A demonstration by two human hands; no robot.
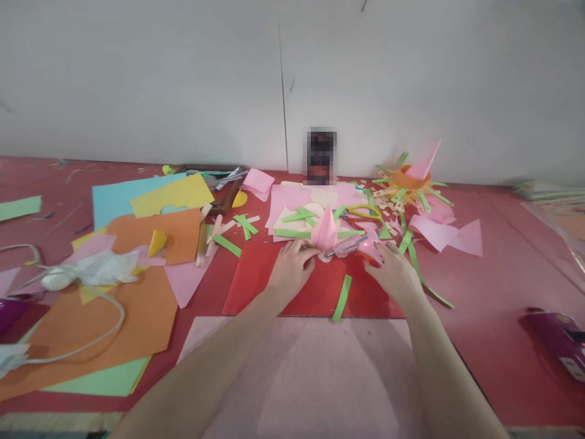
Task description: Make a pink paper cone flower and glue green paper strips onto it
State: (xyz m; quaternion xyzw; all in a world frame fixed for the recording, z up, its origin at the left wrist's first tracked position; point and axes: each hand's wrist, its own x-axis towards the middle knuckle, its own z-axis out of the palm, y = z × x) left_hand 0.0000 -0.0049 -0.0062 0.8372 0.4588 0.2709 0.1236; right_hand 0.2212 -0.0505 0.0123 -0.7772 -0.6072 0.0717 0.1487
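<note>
My left hand (pixel 295 263) is closed, thumb and fingers pinched at the base of a folded pink paper cone (pixel 325 230) that stands upright with its point up. My right hand (pixel 397 269) curls round the orange handle of a pair of scissors (pixel 351 245), whose metal blades point left toward the cone's base. Part of the handle is hidden by the fingers. Beneath both hands lies a shiny red board (pixel 256 277). One green paper strip (pixel 342 299) rests across its front edge. More green strips (pixel 299 214) lie behind the cone on pale paper.
A second pink cone (pixel 426 161) on an orange base with green strips stands back right. Yellow-handled scissors (pixel 363 211) lie behind my hands. Orange sheets (pixel 137 311) and a white cable (pixel 119 311) spread left. A purple device (pixel 555 338) sits right. A wall (pixel 183 79) bounds the back.
</note>
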